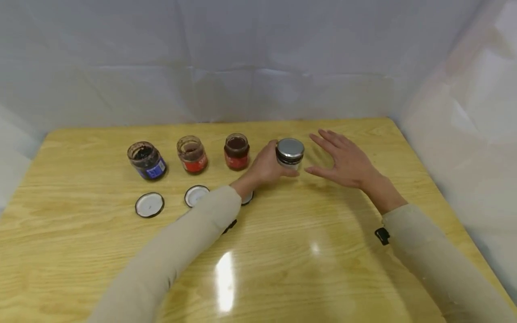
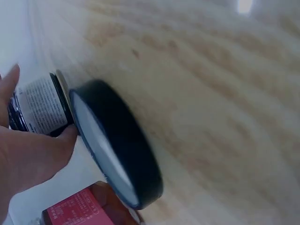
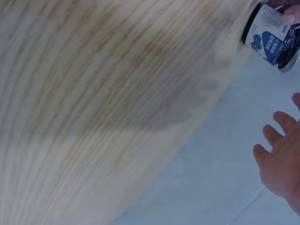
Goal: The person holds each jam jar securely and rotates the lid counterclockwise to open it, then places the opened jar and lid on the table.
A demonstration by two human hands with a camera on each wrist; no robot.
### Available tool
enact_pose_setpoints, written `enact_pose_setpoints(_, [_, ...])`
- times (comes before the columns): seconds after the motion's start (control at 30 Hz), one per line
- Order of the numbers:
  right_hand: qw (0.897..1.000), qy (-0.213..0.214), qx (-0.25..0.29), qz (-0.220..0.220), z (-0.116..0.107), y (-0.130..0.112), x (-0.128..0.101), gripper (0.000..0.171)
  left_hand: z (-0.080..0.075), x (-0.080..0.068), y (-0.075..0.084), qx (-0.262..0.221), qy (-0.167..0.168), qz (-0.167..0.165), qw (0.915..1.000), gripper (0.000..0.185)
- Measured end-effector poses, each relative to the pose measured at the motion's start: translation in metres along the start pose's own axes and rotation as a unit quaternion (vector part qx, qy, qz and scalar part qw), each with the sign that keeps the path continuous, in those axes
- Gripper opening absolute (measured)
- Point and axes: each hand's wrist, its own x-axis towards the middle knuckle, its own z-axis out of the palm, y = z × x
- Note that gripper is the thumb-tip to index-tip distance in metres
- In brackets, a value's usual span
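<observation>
A small jar with a silver lid [image 1: 290,153] stands on the wooden table [image 1: 282,251], right of the row of jars. My left hand [image 1: 273,163] grips its side, thumb in front and fingers behind. In the left wrist view the same jar [image 2: 41,106] shows a white label next to my left hand [image 2: 29,157]. My right hand [image 1: 338,158] hovers just right of the jar, fingers straight and spread, holding nothing. The right wrist view shows the jar [image 3: 271,33] with a blue label and my right hand [image 3: 281,157] apart from it.
Three open jars stand in a row: a blue-label jar [image 1: 146,160], a red-label jar [image 1: 192,154] and a dark red jar [image 1: 236,151]. Two loose lids [image 1: 149,204] [image 1: 196,195] lie in front; a third lid [image 2: 115,147] sits under my left wrist. White sheeting walls the table.
</observation>
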Motion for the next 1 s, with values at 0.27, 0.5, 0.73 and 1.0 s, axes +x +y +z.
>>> enact_pose_setpoints(0.27, [1.000, -0.003, 0.011, 0.001, -0.004, 0.004, -0.005, 0.087, -0.005, 0.008, -0.001, 0.029, 0.015, -0.027, 0.9991, 0.077])
enact_pose_setpoints(0.5, [0.999, 0.003, 0.033, 0.015, -0.007, 0.009, -0.021, 0.084, 0.000, 0.013, -0.001, 0.055, 0.022, -0.022, 0.9980, 0.076])
enact_pose_setpoints(0.73, [0.998, 0.004, 0.061, 0.006, -0.003, 0.012, -0.033, 0.081, 0.004, 0.014, 0.002, 0.082, 0.021, -0.033, 0.9958, 0.074])
enact_pose_setpoints(1.0, [0.998, 0.009, 0.056, -0.009, 0.003, 0.015, -0.032, 0.078, 0.000, 0.010, -0.001, 0.088, 0.039, -0.047, 0.9942, 0.073])
